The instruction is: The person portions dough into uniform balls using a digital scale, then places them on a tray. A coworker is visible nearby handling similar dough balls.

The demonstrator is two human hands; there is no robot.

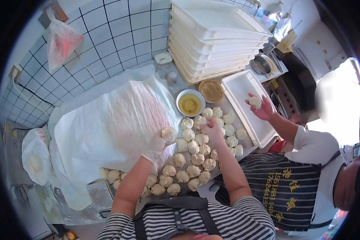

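Observation:
My left hand (154,148), in a thin whitish glove, holds a pale dough ball (169,135) above the edge of a white cloth or plastic sheet (108,126). To its right, my right hand (213,129) is over the worktop with fingers bent. Its fingertips meet the side of another dough ball (199,122); I cannot tell whether they grip it. Many gathered dough balls (197,159) lie around and below both hands, some smoother ones (229,130) to the right. Just beyond the right hand stands a white bowl of yellow liquid, probably oil (190,103).
A round container of brown powder (211,91) stands behind the bowl. A shallow white tray (238,105) lies at right; a co-worker's hand (262,108) holds a dough piece over it. Stacked white trays (210,45) rise at the back. A shaker (172,78) stands left of them.

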